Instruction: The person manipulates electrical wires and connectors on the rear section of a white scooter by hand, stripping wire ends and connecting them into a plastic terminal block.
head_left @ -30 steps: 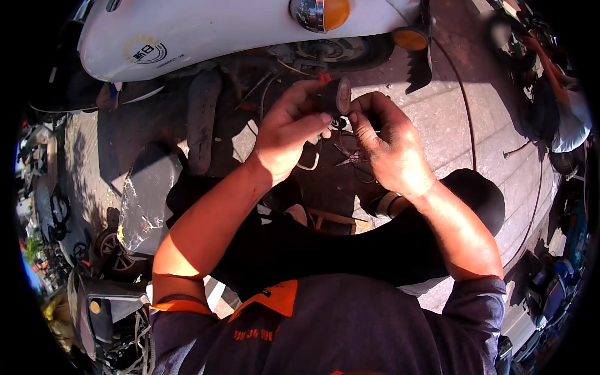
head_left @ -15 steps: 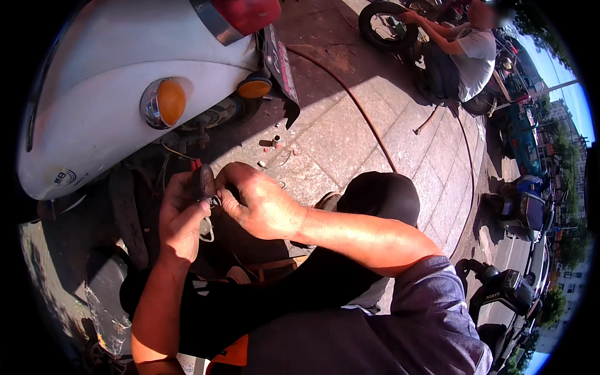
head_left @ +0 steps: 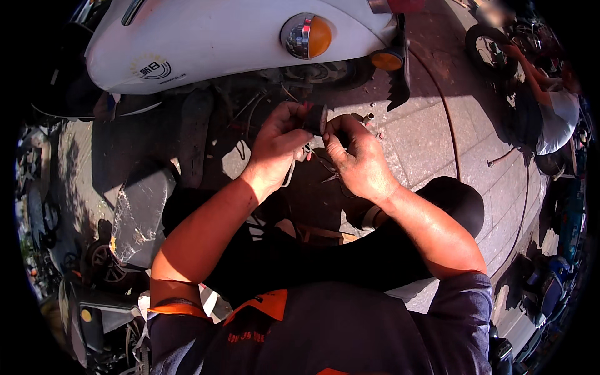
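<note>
White scooter body (head_left: 231,47) spans the top of the view, amber turn signal (head_left: 320,37) facing out; the ground below it is part shadow, part sunlit paving (head_left: 428,140). Co-worker (head_left: 558,122) off by the paving's far right corner, arm out to a spoked or hollow wheel (head_left: 473,55). Scuffed dark pad (head_left: 140,215), seat-like, toward the ground's left edge. Brownish-red hose (head_left: 447,106) crosses the paving from its shaded far edge. Left hand (head_left: 275,150) closed around a dark cylindrical part (head_left: 318,120), held up off the ground between scooter and knees, round face turned to the right. Right hand (head_left: 360,159) just beside that face, thumb and forefinger bent close together; cannot tell whether they touch it or pinch something small. Pale loop (head_left: 290,174), cable or bent rod, hangs under the left palm. Small metal cylinder (head_left: 369,117) near the paving's shadow edge, beyond the right knuckles. Step in hand, by my reading: close fingertip work at the part's face, left steadying, right doing the fine handling. Next move would seem to call for a firm left grip and a light, precise right pinch.
</note>
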`<state>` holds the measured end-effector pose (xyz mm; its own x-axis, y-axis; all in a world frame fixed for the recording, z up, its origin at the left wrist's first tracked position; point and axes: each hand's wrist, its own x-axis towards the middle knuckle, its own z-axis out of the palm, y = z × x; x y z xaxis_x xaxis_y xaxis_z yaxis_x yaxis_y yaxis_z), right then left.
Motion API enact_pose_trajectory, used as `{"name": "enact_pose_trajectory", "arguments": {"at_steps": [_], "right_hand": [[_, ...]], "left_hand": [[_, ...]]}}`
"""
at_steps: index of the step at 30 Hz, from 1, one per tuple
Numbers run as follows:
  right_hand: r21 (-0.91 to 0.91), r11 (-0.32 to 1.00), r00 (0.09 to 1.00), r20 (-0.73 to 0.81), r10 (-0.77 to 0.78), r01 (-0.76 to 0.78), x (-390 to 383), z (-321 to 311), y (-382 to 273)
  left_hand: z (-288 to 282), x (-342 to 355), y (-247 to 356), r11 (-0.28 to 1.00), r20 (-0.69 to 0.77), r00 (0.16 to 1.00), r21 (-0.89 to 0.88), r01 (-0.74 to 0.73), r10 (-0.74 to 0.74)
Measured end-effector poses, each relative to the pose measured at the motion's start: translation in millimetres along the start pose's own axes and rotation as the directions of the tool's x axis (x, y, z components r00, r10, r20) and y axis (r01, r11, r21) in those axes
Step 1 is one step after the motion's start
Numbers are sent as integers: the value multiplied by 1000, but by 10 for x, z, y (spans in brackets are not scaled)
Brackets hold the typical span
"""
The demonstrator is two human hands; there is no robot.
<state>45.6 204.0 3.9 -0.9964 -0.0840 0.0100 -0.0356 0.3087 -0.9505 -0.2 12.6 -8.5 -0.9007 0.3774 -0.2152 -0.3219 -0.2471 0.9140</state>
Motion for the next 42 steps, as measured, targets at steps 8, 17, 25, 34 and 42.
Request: {"name": "enact_pose_trajectory", "arguments": {"at_steps": [8,17,25,34,42], "right_hand": [[-205,958,968,-105,-226,201,-34,45,-139],[-442,823,917,-3,-400,358,57,-56,-154],[-406,851,935,25,-354,333,81,-83,-178],[218,952,973,129,191,-216,74,-239,-57],[-127,966,970,131,-207,224,24,-256,-96]], "left_hand": [[-13,-112,111,976,-46,984,-144,162,-170],[-12,-64,154,979,27,981,-68,194,-193],[-32,-95,-2,951,14,990,278,-136,138],[41,-136,158,568,149,931,756,-325,334],[-20,-128,137,702,37,991,703,-116,127]]}}
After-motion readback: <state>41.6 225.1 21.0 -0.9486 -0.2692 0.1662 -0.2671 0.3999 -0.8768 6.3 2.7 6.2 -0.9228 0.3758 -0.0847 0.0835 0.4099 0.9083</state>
